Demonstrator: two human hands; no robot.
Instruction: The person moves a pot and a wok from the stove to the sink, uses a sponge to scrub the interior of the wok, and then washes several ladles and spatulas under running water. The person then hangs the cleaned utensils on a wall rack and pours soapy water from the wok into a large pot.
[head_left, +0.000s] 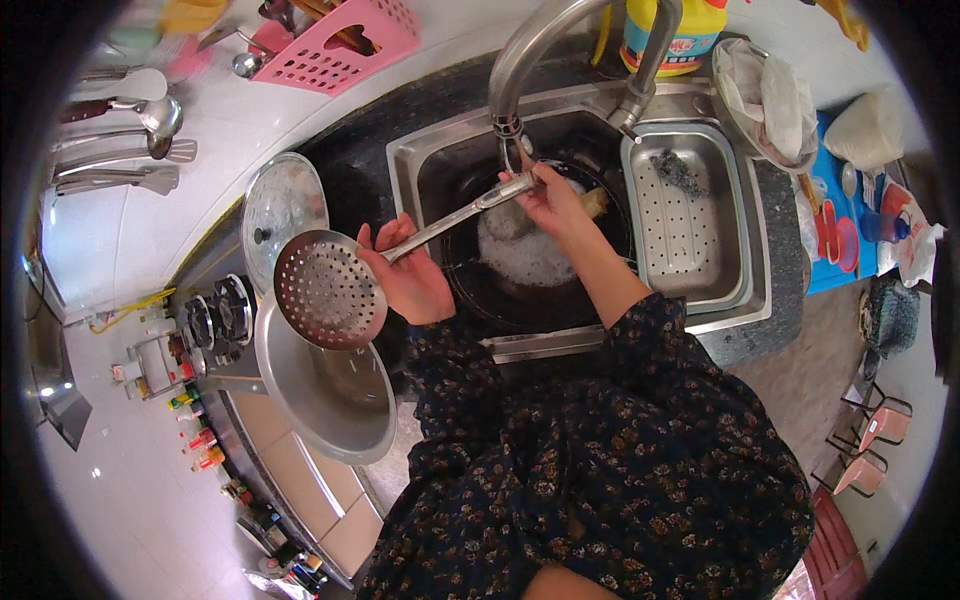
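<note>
Both hands hold one metal skimmer (330, 290) across the sink, its perforated round head towards the left. My left hand (411, 274) grips the handle close to that head. Around the handle's far end, under the faucet (512, 97), my right hand (546, 199) is closed. Below, in the left sink basin (429, 161), lies a dark wok (474, 296) with foamy water (525, 255) in it. A yellowish scrubber (595, 202) shows beside my right wrist, and a ladle-like round shape under the foam is unclear.
A large metal pot (330, 420) stands left, beside a glass lid (285, 202). Right of the wok, a perforated steel tray (679, 240) holds steel wool (679, 171). A bowl with plastic bags (772, 105) and a yellow bottle (667, 45) stand behind. Utensils hang on the left wall.
</note>
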